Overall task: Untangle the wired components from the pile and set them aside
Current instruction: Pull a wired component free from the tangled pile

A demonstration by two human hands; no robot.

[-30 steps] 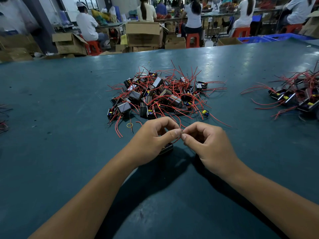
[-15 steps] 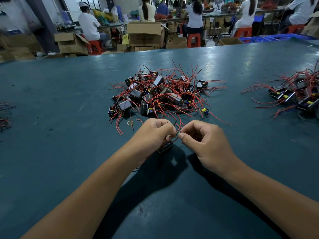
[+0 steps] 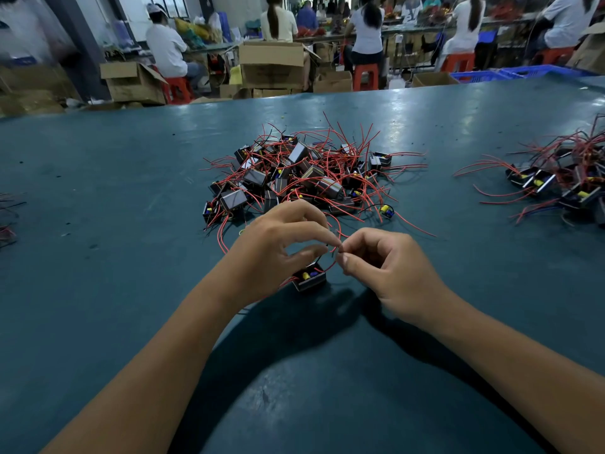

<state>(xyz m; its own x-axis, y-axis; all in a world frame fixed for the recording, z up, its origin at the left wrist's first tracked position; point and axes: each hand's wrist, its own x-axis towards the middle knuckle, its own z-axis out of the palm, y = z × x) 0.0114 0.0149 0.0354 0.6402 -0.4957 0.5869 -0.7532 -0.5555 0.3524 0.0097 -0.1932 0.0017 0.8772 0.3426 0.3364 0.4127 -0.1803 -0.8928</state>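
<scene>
A tangled pile (image 3: pixel 304 178) of small black box components with red wires lies in the middle of the teal table (image 3: pixel 114 224). Just in front of it, one black component (image 3: pixel 309 278) with yellow and blue parts inside sits on the table under my hands. My left hand (image 3: pixel 278 247) arches over it and pinches its red wire between thumb and forefinger. My right hand (image 3: pixel 383 267) pinches the same wire right beside the left fingertips. The wire curves down from the fingertips to the component.
A second heap of wired components (image 3: pixel 563 178) lies at the table's right edge. A few loose wires (image 3: pixel 8 217) show at the far left. Beyond the table stand cardboard boxes (image 3: pixel 271 63), red stools and several seated people.
My left hand has opened its curl and lifted, so the black component below it now shows fully. Both hands still pinch the wire at the same spot.
</scene>
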